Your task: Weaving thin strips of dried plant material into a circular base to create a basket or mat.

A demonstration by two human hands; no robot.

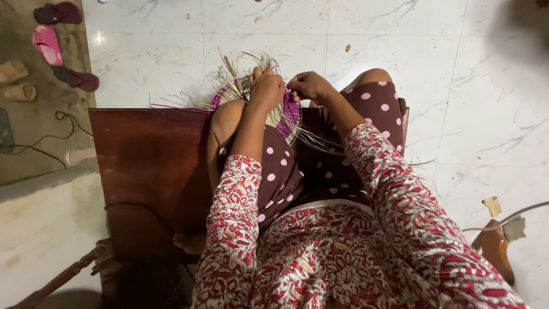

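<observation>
We look down on a half-woven straw disc [283,114], its rim banded in purple, propped against our raised left knee [229,114]; we take this disc as our landmark. Our left hand [266,90] is closed over the disc's upper edge, fingers curled down on the weave and gripping it. Our right hand [307,86], just to the right of that edge, pinches a thin purple strand [293,97] between fingertips where it meets the disc. Loose pale straws [240,80] fan up and out behind the disc, and more trail from its lower right side across our polka-dot trousers [320,166]. Beneath the disc and our legs lies a dark wooden seat [148,160]. Beyond the disc spreads a white marble floor [400,34]. Far to the disc's left, on a rougher grey surface, lie pink sandals [48,44] and tan slippers [14,80]. Well to the lower right of the disc rests a brown wooden piece [496,252].
</observation>
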